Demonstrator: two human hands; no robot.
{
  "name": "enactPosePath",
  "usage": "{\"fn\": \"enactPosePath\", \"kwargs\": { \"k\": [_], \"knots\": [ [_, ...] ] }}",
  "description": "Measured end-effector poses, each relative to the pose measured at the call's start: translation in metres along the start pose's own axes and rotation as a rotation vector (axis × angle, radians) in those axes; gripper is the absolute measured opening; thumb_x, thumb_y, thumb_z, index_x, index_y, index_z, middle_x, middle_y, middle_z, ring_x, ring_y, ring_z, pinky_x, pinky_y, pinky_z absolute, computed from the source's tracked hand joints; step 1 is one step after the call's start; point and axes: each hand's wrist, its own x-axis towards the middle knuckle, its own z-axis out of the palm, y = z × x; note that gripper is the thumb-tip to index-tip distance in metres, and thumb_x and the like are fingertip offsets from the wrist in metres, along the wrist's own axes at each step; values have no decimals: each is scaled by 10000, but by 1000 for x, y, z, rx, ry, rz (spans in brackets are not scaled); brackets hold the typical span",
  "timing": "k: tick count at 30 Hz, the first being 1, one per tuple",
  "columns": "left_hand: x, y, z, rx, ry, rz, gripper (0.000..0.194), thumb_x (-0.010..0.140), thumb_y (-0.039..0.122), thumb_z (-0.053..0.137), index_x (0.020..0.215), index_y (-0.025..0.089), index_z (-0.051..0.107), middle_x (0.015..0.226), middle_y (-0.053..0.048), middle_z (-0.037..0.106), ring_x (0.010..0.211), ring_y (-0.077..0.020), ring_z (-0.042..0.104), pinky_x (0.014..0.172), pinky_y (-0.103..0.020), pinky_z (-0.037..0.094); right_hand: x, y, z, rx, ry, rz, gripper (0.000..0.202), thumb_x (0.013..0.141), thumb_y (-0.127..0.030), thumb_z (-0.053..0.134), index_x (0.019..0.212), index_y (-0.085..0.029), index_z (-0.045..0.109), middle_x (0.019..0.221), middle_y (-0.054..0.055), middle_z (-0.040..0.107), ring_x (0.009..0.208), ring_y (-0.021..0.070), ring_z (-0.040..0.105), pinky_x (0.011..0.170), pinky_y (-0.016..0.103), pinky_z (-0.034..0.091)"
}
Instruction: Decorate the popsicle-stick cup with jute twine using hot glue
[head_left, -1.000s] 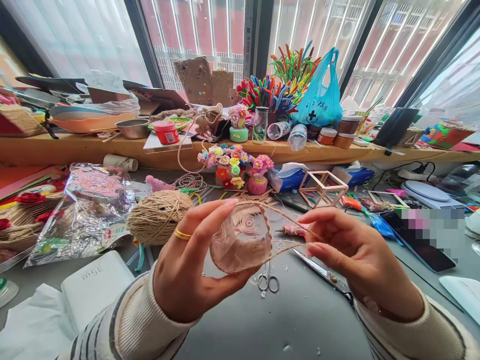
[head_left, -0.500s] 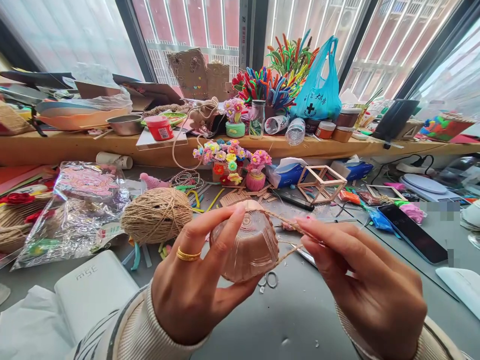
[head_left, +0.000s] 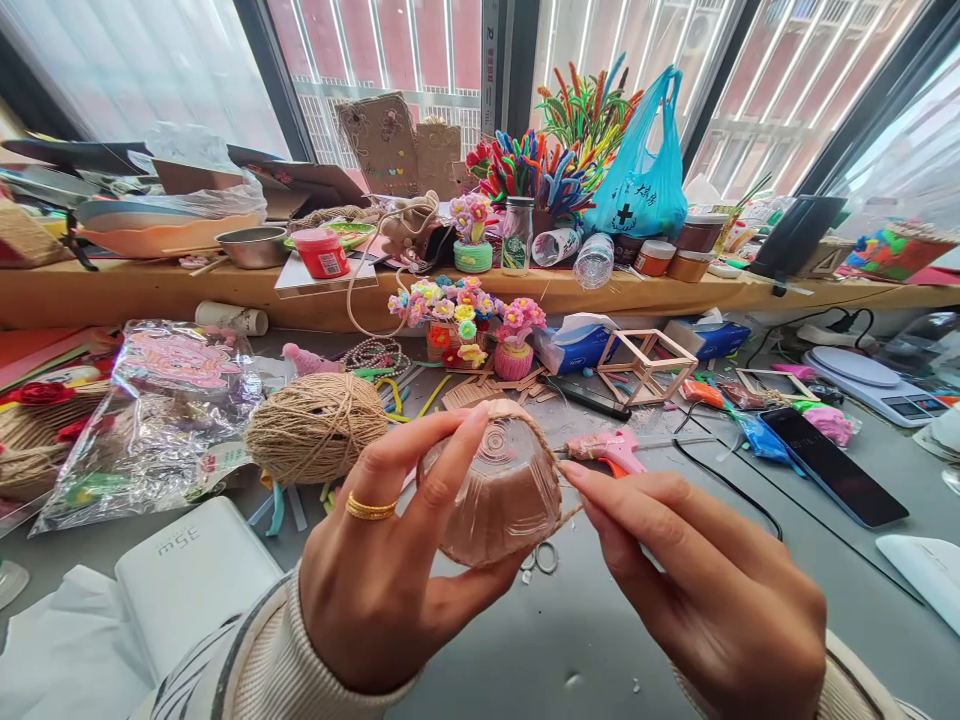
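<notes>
Holding transparent, round, glass-like cup [head_left: 504, 500] tilted base-up over flat grey tabletop [head_left: 487, 655] in left hand [head_left: 379, 560], thumb and fingers wide around it; pinching thin brown twisted-fibre cord [head_left: 545, 447] at cup's edge in right hand [head_left: 716, 580]

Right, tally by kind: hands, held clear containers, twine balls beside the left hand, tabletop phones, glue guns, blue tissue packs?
Hands (left hand, right hand): 2
Clear container: 1
Twine ball: 1
Phone: 1
Glue gun: 1
Blue tissue packs: 2
Total: 8
</notes>
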Motion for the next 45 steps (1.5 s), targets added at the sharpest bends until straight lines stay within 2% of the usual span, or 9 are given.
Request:
{"fn": "enactPosePath", "kwargs": {
  "k": [7,13,17,24,31,37,45],
  "knots": [
    [-4,-1,-1,13,-29,-8,601,752,312,686,1270,98,469,1168,-145,537,1037,-255,575,872,-344,533,1,-4,3,-48,22,-42,285,832,-48,544,1080,-131,656,802,37,735,698,124,682,652,206,524],
    [-3,0,0,33,-43,-46,619,742,319,687,1281,116,460,1153,-146,557,1042,-275,580,828,-364,545,-2,-2,6,-57,8,-19,328,836,-57,545,1143,-149,617,885,37,739,798,138,695,732,213,539],
    [-1,0,3,27,0,-131,546,762,363,662,1217,104,508,1082,-148,589,960,-279,616,777,-388,547,-6,-1,9,-61,31,36,393,845,-88,558,1227,-180,541,927,18,738,747,119,688,743,203,543],
    [-2,-5,5,55,-10,-162,563,753,372,660,1183,29,543,1046,-187,599,940,-314,632,783,-416,540,-7,-3,11,-83,6,20,281,853,-89,549,1123,-147,600,981,41,738,888,132,693,836,182,520],
    [-2,-4,7,92,-8,-186,561,745,385,664,1176,42,557,1042,-180,616,936,-308,640,771,-412,541,-7,-6,14,-104,-5,6,283,862,-112,541,1134,-135,616,868,54,755,682,146,707,606,219,541],
    [-3,-4,6,88,-6,-199,555,746,388,661,1182,63,550,1052,-172,614,958,-303,634,783,-412,542,-6,-9,16,-7,-13,-7,276,840,-69,551,1100,-49,641,877,103,751,712,155,713,665,209,552],
    [-4,-3,7,67,-12,-208,561,743,374,665,1193,62,546,1060,-178,606,958,-327,631,765,-430,545,-7,-11,18,32,-29,13,289,856,-88,538,1133,-77,622,919,75,750,700,125,705,647,194,552]
  ]
}}
